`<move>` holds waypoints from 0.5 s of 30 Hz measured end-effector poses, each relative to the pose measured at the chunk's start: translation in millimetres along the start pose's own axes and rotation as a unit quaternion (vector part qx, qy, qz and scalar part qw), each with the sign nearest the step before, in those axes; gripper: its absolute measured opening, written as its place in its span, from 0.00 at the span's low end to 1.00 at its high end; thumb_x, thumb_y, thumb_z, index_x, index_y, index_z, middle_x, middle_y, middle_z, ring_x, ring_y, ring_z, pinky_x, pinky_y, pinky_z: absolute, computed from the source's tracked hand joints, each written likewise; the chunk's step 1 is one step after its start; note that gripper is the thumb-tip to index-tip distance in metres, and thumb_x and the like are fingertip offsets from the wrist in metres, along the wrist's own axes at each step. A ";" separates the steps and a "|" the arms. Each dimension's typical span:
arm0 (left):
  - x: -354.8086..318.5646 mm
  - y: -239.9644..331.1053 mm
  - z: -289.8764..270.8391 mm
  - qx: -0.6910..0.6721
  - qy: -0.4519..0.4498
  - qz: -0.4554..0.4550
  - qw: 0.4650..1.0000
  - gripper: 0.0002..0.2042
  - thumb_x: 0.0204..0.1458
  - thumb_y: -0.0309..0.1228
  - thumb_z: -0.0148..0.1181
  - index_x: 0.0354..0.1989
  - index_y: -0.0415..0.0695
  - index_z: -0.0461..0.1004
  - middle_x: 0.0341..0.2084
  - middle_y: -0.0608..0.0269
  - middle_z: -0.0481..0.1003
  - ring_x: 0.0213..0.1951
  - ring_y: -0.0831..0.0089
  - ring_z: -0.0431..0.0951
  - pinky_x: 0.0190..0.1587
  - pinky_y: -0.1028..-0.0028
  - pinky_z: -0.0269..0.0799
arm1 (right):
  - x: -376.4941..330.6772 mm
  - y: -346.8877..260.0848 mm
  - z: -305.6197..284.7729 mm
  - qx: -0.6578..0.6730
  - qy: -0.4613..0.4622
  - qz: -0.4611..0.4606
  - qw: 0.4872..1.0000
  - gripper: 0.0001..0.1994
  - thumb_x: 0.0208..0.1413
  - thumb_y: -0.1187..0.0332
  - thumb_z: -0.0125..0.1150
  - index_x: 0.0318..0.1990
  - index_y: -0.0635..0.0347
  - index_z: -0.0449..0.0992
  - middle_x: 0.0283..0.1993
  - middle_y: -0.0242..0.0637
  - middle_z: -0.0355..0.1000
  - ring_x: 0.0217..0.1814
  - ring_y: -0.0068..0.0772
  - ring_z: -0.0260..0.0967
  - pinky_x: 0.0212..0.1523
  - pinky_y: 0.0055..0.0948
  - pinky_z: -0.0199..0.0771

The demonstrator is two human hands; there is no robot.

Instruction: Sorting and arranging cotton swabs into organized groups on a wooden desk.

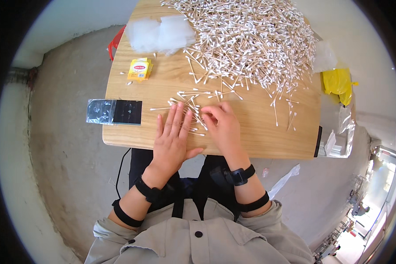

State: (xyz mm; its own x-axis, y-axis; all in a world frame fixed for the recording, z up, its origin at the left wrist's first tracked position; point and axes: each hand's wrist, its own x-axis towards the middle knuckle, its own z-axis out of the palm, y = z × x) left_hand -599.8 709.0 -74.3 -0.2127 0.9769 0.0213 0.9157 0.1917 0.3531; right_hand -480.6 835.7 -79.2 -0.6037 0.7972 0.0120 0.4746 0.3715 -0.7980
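A small loose group of cotton swabs (192,105) lies on the wooden table in front of me, pointing in various directions. My left hand (171,138) rests flat over the left part of this group, fingers stretched out and swabs partly hidden beneath them. At the right end of the group, my right hand (223,127) is curled, with thumb and forefinger pinched at a swab. How much of that swab is between the fingertips is hard to see. Beyond both hands rises a large heap of cotton swabs (255,39) with wooden sticks and white tips.
Clear plastic bags (160,35) lie at the table's far left, with yellow printed cards (139,69) nearer me. A black flat object (127,112) in clear wrap overhangs the left edge. A yellow plastic bag (338,84) is beyond the right edge of the table (268,141).
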 end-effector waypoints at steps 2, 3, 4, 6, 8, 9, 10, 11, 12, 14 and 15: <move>3.8 -0.5 1.5 -0.006 0.020 -0.027 0.999 0.52 0.35 0.56 0.65 0.67 0.38 0.52 0.68 0.48 0.49 0.70 0.56 0.47 0.68 0.51 0.40 | 3.5 1.2 0.2 -0.024 0.002 0.005 1.000 0.09 0.51 0.71 0.62 0.41 0.54 0.77 0.36 0.36 0.68 0.31 0.35 0.71 0.32 0.30 0.71; 6.3 -1.8 1.6 -0.010 0.039 -0.052 0.998 0.53 0.32 0.55 0.68 0.66 0.36 0.53 0.68 0.48 0.50 0.70 0.57 0.48 0.68 0.51 0.41 | 5.6 0.4 -0.4 -0.013 0.038 0.005 0.999 0.08 0.51 0.71 0.63 0.40 0.54 0.77 0.37 0.36 0.68 0.32 0.36 0.71 0.32 0.30 0.71; 8.3 -3.5 1.2 -0.010 0.046 -0.054 0.997 0.54 0.31 0.55 0.68 0.65 0.34 0.53 0.68 0.47 0.49 0.70 0.57 0.47 0.68 0.52 0.41 | 7.0 -0.5 -1.7 -0.002 0.074 0.004 0.997 0.08 0.50 0.70 0.64 0.38 0.54 0.77 0.37 0.35 0.68 0.32 0.36 0.71 0.32 0.30 0.72; 13.2 -5.9 0.3 -0.003 0.056 -0.054 0.997 0.54 0.31 0.54 0.69 0.65 0.35 0.53 0.67 0.48 0.51 0.70 0.57 0.48 0.68 0.52 0.42 | 7.8 -4.4 -9.3 -0.020 0.056 -0.026 0.998 0.07 0.49 0.70 0.65 0.37 0.54 0.78 0.37 0.35 0.68 0.32 0.37 0.71 0.32 0.29 0.72; 12.9 -7.1 -1.3 0.006 0.066 -0.053 0.996 0.53 0.30 0.54 0.69 0.65 0.35 0.54 0.67 0.49 0.52 0.69 0.57 0.49 0.68 0.52 0.42 | 4.4 -4.4 -11.2 -0.036 0.039 -0.056 0.997 0.07 0.49 0.70 0.65 0.36 0.54 0.78 0.37 0.35 0.69 0.33 0.37 0.71 0.33 0.29 0.72; 12.6 -6.9 -1.8 0.005 0.061 -0.060 0.996 0.53 0.29 0.54 0.70 0.65 0.36 0.55 0.66 0.49 0.53 0.68 0.56 0.51 0.68 0.52 0.43 | 1.4 -1.9 -10.7 -0.061 0.029 -0.057 0.996 0.06 0.49 0.70 0.65 0.36 0.54 0.78 0.36 0.35 0.69 0.32 0.36 0.71 0.32 0.29 0.72; 12.3 -6.7 -2.6 0.005 0.056 -0.067 0.996 0.53 0.29 0.54 0.70 0.64 0.37 0.56 0.65 0.50 0.54 0.67 0.55 0.52 0.67 0.52 0.43 | -0.9 -0.4 -10.8 -0.085 0.020 -0.057 0.995 0.06 0.49 0.70 0.65 0.35 0.55 0.78 0.35 0.35 0.69 0.31 0.35 0.72 0.32 0.28 0.72; 11.7 -7.0 -3.7 0.006 0.058 -0.066 0.996 0.53 0.29 0.54 0.70 0.64 0.37 0.56 0.65 0.50 0.54 0.67 0.55 0.52 0.67 0.52 0.43 | -2.6 0.1 -11.9 -0.085 0.022 -0.059 0.994 0.06 0.49 0.70 0.65 0.35 0.55 0.78 0.35 0.35 0.69 0.31 0.35 0.72 0.32 0.28 0.72; 7.7 -8.6 -4.2 -0.005 0.062 -0.074 0.995 0.53 0.29 0.54 0.70 0.65 0.38 0.56 0.64 0.48 0.54 0.66 0.53 0.53 0.67 0.51 0.43 | -5.3 -1.6 -11.6 -0.064 0.023 -0.017 0.998 0.06 0.49 0.69 0.65 0.35 0.54 0.78 0.34 0.34 0.69 0.31 0.34 0.72 0.32 0.28 0.72; 3.0 -13.9 -3.0 -0.022 0.058 -0.086 0.994 0.54 0.27 0.54 0.71 0.65 0.39 0.56 0.65 0.44 0.50 0.66 0.47 0.50 0.67 0.50 0.41 | -5.1 -0.5 -10.3 -0.044 0.022 0.025 0.998 0.06 0.49 0.69 0.65 0.35 0.54 0.78 0.33 0.34 0.69 0.30 0.34 0.72 0.31 0.27 0.72; 2.4 -13.5 -2.9 -0.022 0.057 -0.086 0.994 0.54 0.27 0.54 0.71 0.65 0.39 0.56 0.65 0.44 0.50 0.66 0.47 0.50 0.67 0.50 0.41 | -5.2 2.8 -10.7 -0.037 0.028 0.032 0.998 0.06 0.50 0.69 0.65 0.36 0.54 0.79 0.32 0.34 0.69 0.29 0.33 0.72 0.31 0.27 0.72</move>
State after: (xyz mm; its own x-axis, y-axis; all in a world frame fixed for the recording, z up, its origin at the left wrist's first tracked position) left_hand -613.7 708.6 -76.3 -0.4052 0.9122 0.0617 0.8472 0.3493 0.4004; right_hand -469.3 837.6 -75.1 -0.5342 0.8453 -0.0027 0.5585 0.3506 -0.7518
